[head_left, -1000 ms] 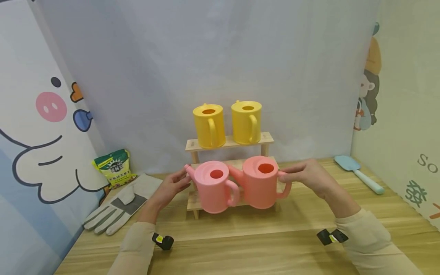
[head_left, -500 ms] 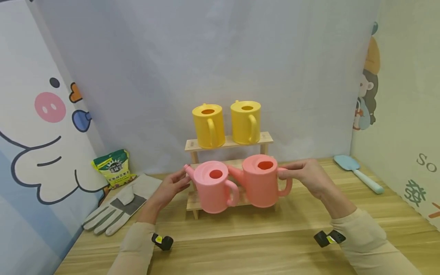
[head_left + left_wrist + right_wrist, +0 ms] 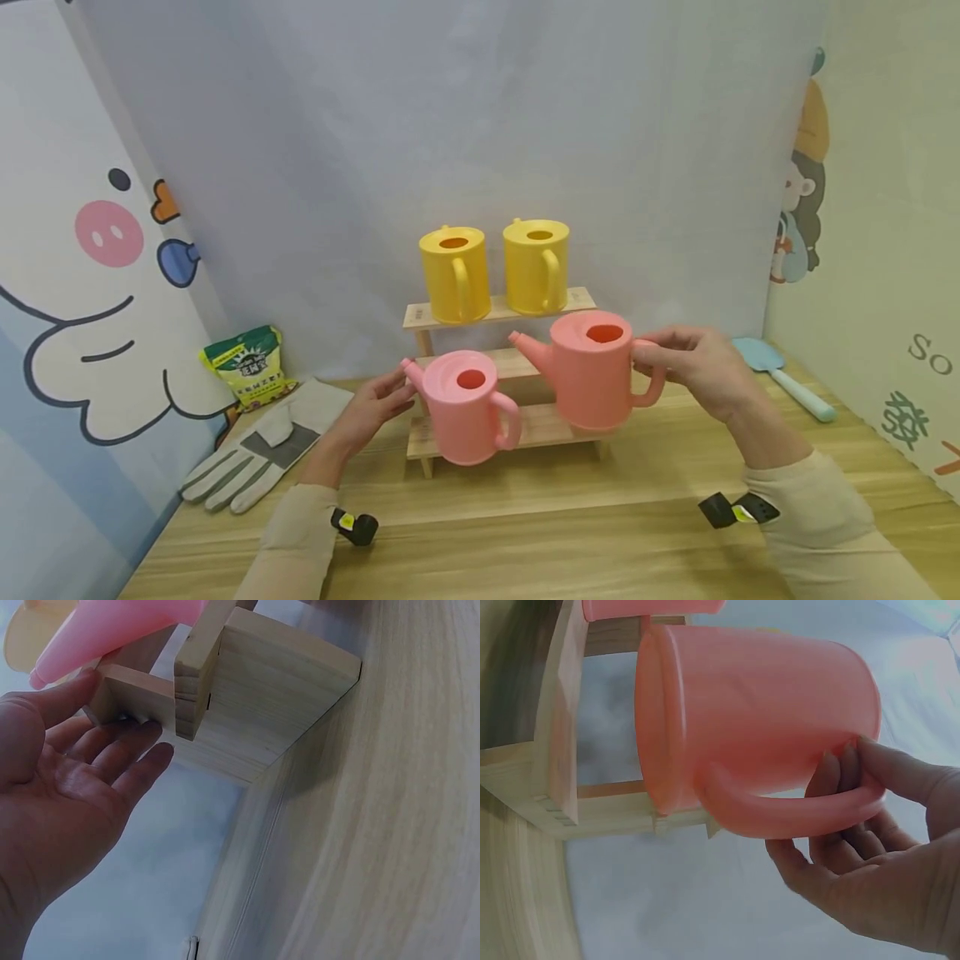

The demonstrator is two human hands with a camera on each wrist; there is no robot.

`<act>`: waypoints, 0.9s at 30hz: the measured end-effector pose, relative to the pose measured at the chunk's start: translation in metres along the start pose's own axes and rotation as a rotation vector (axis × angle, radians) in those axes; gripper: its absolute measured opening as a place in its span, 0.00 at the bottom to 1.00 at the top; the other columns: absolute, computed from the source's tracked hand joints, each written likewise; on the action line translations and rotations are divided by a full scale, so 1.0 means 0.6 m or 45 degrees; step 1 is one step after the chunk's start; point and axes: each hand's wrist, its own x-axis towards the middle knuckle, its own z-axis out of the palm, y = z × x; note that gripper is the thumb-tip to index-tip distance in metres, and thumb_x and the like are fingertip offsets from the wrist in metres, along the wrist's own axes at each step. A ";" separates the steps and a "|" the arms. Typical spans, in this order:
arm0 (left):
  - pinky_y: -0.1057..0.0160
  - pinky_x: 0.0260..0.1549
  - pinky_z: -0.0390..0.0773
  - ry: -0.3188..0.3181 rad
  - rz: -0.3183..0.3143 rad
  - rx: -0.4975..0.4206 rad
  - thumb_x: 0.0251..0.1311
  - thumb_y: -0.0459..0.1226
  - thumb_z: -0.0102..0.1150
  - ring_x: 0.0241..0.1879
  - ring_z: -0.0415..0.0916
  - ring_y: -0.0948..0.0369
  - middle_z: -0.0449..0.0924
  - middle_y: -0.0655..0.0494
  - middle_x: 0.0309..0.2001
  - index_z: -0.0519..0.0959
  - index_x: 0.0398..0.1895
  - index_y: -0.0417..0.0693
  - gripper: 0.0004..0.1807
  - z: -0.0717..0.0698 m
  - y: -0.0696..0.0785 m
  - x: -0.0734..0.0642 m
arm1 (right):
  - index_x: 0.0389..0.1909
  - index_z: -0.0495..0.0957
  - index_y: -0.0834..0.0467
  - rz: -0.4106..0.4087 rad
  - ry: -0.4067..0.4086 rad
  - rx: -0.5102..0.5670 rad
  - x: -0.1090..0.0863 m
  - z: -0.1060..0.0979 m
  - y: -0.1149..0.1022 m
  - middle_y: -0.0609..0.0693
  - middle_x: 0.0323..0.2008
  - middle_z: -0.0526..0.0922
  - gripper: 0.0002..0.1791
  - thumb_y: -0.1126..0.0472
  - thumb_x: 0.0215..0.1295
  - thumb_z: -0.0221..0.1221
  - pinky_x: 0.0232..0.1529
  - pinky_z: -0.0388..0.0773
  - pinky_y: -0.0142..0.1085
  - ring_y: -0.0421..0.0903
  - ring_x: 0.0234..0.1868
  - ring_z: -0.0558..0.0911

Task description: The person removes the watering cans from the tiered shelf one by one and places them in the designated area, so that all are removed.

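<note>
My right hand [image 3: 701, 367] holds a coral-pink watering can [image 3: 592, 375] by its handle, raised in front of the right part of a wooden stepped stand [image 3: 536, 425]. The right wrist view shows fingers and thumb curled round the upper part of that handle [image 3: 780, 814]. A lighter pink watering can [image 3: 465, 412] stands on the stand's lowest step at the left, spout to the left. By that spout, my left hand [image 3: 375, 408] grips the stand's left side; in the left wrist view its thumb and fingers lie about a board end [image 3: 139, 679]. Two yellow watering cans [image 3: 457, 279] sit on the top step.
On the wooden table [image 3: 480, 542], a grey-white work glove [image 3: 273, 446] and a green-yellow packet [image 3: 251, 367] lie left of the stand. A light blue shovel [image 3: 787, 379] lies at the right. Printed cloth walls [image 3: 630, 167] enclose the back and sides.
The right hand has lifted the coral-pink watering can and moved it right, away from the lighter pink one. The left hand and the other cans stay where they were.
</note>
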 end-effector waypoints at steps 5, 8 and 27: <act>0.51 0.65 0.66 0.000 -0.002 0.003 0.75 0.42 0.53 0.73 0.57 0.46 0.51 0.44 0.78 0.53 0.78 0.38 0.36 0.000 0.000 0.000 | 0.37 0.88 0.51 -0.031 0.023 0.048 -0.005 -0.018 -0.013 0.43 0.34 0.87 0.06 0.63 0.69 0.64 0.46 0.81 0.35 0.45 0.38 0.86; 0.51 0.65 0.67 0.000 -0.005 0.001 0.75 0.42 0.53 0.72 0.59 0.46 0.51 0.44 0.78 0.53 0.78 0.38 0.36 0.000 0.000 0.001 | 0.36 0.89 0.52 -0.058 0.042 0.115 -0.006 -0.027 -0.019 0.44 0.32 0.87 0.07 0.65 0.69 0.63 0.43 0.82 0.33 0.43 0.36 0.86; 0.50 0.65 0.66 -0.017 0.027 -0.016 0.76 0.39 0.50 0.72 0.58 0.44 0.49 0.41 0.78 0.52 0.78 0.35 0.34 -0.001 -0.003 0.001 | 0.30 0.87 0.68 -0.267 0.212 0.359 -0.029 -0.080 -0.048 0.52 0.21 0.84 0.07 0.72 0.66 0.63 0.33 0.82 0.30 0.44 0.27 0.82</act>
